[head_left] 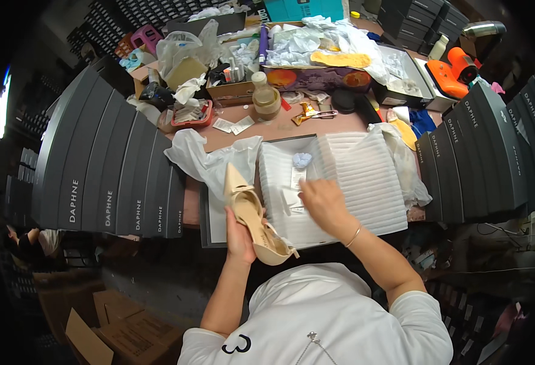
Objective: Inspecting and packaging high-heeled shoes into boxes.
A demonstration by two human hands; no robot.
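Observation:
My left hand (pixel 239 236) holds a beige pointed shoe (pixel 247 214) from below, wrapped round its side. The shoe has a small bow at the front and a slim strap near the heel, and its toe points away from me. My right hand (pixel 327 205) is over an open shoe box lined with white ribbed foam sheet (pixel 364 182). Its fingers are bent and slightly blurred, so I cannot see whether they grip anything. Beside those fingers lie small white cards (pixel 291 198) and, farther back, a crumpled pale ball of paper (pixel 302 160).
Stacks of dark shoe boxes (pixel 106 164) rise at the left, with more boxes (pixel 471 152) at the right. White tissue paper (pixel 209 155) spreads left of the open box. Behind stand a glue bottle (pixel 265 100), a red tray (pixel 192 118) and a carton (pixel 316 79) heaped with paper.

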